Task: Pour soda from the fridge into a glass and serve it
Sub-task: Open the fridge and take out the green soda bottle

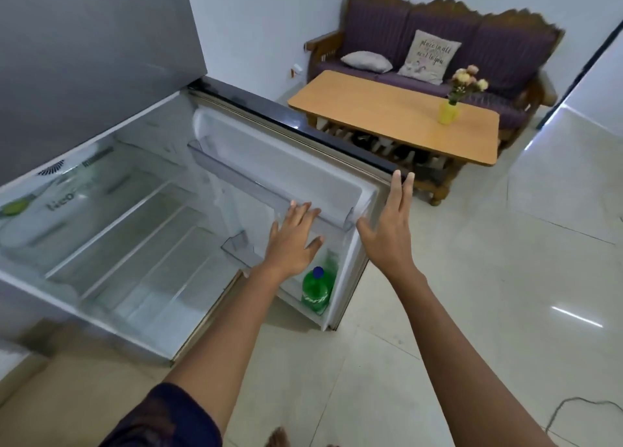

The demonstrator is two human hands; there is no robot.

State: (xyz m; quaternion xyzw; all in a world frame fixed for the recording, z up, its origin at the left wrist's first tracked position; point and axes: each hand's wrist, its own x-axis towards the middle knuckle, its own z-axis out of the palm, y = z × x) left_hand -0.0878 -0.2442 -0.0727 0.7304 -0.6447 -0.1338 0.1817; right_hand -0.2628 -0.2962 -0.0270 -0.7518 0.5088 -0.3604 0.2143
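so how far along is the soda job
Early. Done: the fridge door is open, showing the green soda bottle in the lowest door shelf. In hand: the left hand reaches into the door above the bottle, fingers straight, holding nothing; the right hand is by the door's edge. Left: take the bottle out, pour and serve. No glass is in view.

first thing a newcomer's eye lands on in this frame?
The open fridge door at centre, with the left hand and right hand spread open near its edge. Next, the green soda bottle standing alone in the lowest door shelf. At back right, a yellow vase of flowers on the wooden table.
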